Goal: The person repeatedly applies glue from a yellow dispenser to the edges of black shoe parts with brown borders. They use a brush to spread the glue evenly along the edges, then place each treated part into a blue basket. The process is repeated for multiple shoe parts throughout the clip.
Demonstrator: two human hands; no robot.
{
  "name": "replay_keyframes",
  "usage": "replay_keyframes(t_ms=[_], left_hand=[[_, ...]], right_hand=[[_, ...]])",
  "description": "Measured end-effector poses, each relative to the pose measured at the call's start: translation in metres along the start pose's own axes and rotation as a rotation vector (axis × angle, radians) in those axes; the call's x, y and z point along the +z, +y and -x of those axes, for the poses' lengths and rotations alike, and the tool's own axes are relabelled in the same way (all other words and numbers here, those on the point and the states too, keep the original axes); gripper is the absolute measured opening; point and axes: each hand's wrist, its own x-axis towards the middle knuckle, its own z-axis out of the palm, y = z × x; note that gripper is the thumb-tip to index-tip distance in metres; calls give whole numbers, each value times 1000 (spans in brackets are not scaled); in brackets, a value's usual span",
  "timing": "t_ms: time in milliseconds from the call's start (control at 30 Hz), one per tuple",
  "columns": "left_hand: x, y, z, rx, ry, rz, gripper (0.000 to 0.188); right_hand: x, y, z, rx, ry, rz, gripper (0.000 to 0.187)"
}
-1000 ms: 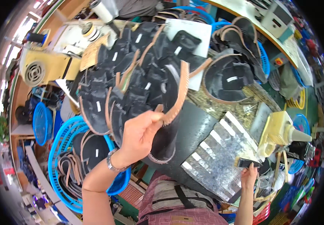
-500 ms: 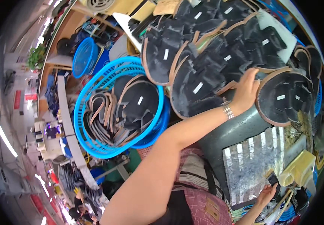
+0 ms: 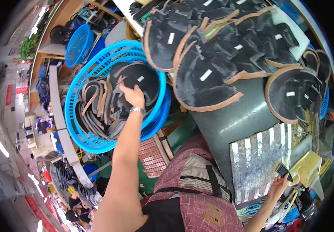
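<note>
Blue plastic lattice basket [image 3: 72, 120] holds curved, black, tan-edged pieces [image 3: 148, 86]; the left hand [image 3: 133, 96] has moved there from the dark tabletop [image 3: 228, 104], fingers among them, grip unclear, so handling apparently centres there; the right hand [image 3: 278, 186] pinches a flat black brush [image 3: 281, 169] over a striped board [image 3: 254, 168].

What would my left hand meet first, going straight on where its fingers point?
Most likely the black pieces in the basket, right ahead of your left hand; depth is unclear, so it may already touch them.
</note>
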Motion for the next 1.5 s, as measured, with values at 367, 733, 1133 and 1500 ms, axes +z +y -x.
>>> replay_keyframes(t_ms=[367,733,1133,1500], left_hand=[[-135,304,107,1390,-2050,-204,27],[3,259,410,2253,-1598,446,21],[-3,185,373,2125,-1329,530,47],[5,182,369,1992,-1402,668,44]], right_hand=[[-34,-73,23,-473,295,517,23],[-67,-79,-19,-467,327,348,16],[56,-25,-19,-633,-314,779,17],[29,26,62,-534,-213,771,17]])
